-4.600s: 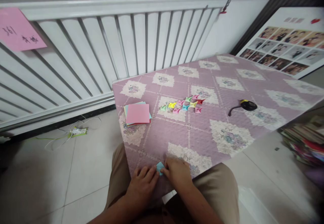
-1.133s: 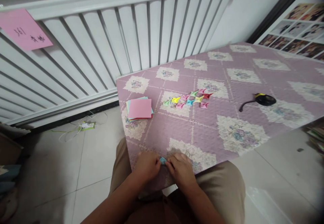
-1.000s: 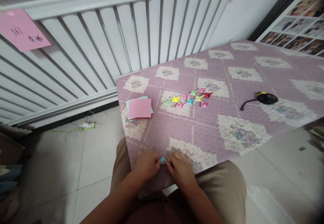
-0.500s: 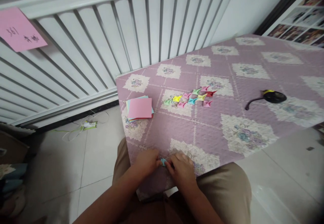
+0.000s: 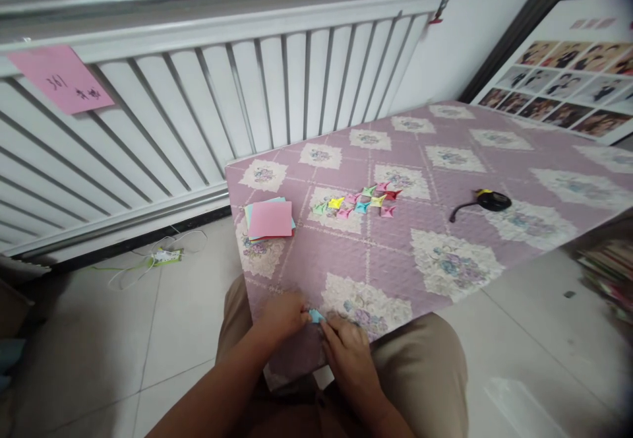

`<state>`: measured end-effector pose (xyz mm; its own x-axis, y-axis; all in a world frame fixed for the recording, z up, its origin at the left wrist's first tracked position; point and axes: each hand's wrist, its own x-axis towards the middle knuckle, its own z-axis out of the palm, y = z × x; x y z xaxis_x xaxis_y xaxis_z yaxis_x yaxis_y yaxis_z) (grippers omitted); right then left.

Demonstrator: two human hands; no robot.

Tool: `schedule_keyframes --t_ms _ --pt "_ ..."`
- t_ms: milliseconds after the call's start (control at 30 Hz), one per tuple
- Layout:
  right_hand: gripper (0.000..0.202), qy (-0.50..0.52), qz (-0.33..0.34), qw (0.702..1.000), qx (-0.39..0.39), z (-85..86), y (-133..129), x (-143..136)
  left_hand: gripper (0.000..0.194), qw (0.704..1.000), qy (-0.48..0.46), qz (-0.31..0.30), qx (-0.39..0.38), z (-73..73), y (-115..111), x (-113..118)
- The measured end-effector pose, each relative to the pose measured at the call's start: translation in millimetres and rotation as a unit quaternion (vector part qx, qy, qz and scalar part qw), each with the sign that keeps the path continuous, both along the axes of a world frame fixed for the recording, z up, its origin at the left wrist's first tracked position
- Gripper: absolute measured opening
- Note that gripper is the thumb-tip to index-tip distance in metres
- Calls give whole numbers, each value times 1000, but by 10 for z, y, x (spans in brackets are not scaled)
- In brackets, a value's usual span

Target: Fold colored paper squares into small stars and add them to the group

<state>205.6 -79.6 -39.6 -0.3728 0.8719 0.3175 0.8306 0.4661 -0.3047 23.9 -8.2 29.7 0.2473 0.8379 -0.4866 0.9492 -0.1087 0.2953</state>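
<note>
A small folded piece of light blue paper [image 5: 315, 316] lies between my two hands, close to the near edge of the table. My left hand [image 5: 287, 316] pinches its left end with closed fingers. On the other side, my right hand [image 5: 347, 345] grips the right end with thumb and forefinger. Farther up the table sits a cluster of several folded paper shapes [image 5: 361, 207] in pink, yellow, green, blue and red. To its left rests a stack of coloured paper sheets [image 5: 270, 219], with a pink sheet on top.
The table [image 5: 316, 263] wears a purple flowered cloth. A black object with a thin curved stem [image 5: 493, 200] lies at the right. Behind the table stands a white radiator [image 5: 267, 88] bearing a pink note [image 5: 62, 80]. A photo board [image 5: 564, 72] leans at the far right.
The camera view has tilted up and turned right, bringing glasses and more of the photo board into sight. Both hands still hold the blue paper, more of which now shows.
</note>
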Motion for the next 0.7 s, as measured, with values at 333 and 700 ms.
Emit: schedule_keyframes --t_ms 333,700 --pt "48 -43 4 999 -23 99 -10 -57 23 1000 -1 1 9 -34 -8 -17" --pt "47 -35 -19 999 -25 50 -21 -86 16 992 -32 -73 101 -182 -313 81"
